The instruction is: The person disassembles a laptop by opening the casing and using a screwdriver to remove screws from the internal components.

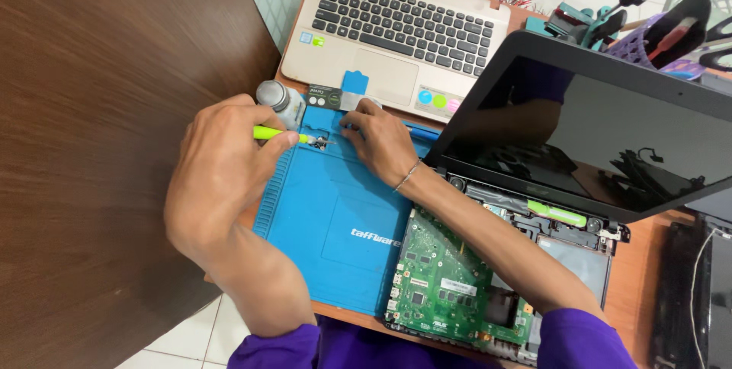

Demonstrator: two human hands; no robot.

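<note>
Two bare forearms in view from head camera. Purple sleeves (587, 342) pushed up past elbows, plain fabric, no cuffs or print visible; same purple cloth across lap at bottom edge. Left hand (221, 174) without rings, watch or glove. Right hand (381, 144) ungloved too; thin silver chain bracelet (408, 175) sits loose round right wrist. Nails short, unpainted.

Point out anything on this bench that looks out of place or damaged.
The black laptop lies opened up: its green circuit board sits bare beside the blue mat, and a green screwdriver rests inside the chassis. No spill or breakage shows.
</note>
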